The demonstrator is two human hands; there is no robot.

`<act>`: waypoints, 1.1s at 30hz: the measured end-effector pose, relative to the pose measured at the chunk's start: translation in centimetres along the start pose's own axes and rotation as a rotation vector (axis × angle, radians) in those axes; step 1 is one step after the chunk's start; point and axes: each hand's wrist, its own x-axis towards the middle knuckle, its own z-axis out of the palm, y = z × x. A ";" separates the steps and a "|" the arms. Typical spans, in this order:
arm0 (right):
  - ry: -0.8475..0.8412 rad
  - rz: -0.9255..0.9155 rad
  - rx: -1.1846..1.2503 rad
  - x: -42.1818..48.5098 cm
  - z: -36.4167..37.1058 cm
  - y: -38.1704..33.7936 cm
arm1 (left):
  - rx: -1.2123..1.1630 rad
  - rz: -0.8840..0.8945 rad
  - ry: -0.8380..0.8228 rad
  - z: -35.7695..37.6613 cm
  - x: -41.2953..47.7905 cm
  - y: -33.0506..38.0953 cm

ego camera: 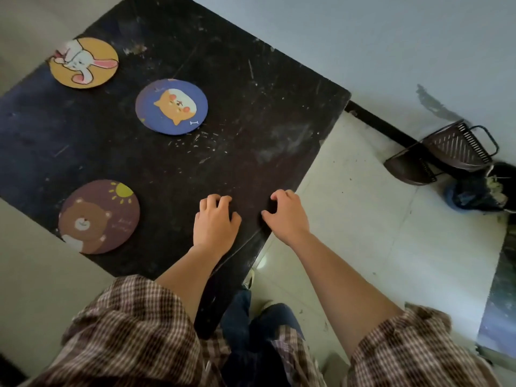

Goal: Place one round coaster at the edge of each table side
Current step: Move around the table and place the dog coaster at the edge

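Observation:
Three round coasters lie flat on the scratched black table (251, 113). A brown bear coaster (99, 217) sits at the near left edge. An orange rabbit coaster (84, 62) lies at the far left edge. A blue cat coaster (171, 106) rests nearer the middle. My left hand (216, 222) rests on the tabletop near the front corner, fingers curled, holding nothing. My right hand (287, 213) rests at the table's right edge beside it, fingers bent, empty too.
Pale tiled floor (363, 219) lies right of the table. A dark dustpan (446, 155) and a dark bag of rubbish (480, 191) stand by the wall at the right. My legs and shoes show below the table's front corner.

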 end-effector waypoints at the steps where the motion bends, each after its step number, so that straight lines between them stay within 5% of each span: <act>1: -0.014 -0.019 -0.011 0.7 -0.4 0.1 | -0.006 -0.017 0.005 0.1 0.3 0.4; 21: -0.305 -0.559 -0.208 11.7 -8.5 3.6 | -0.185 -0.529 0.306 3.2 1.6 12.8; 33: -0.373 -0.663 -0.261 18.4 -7.6 -2.3 | -0.222 -0.663 0.375 0.9 7.8 11.2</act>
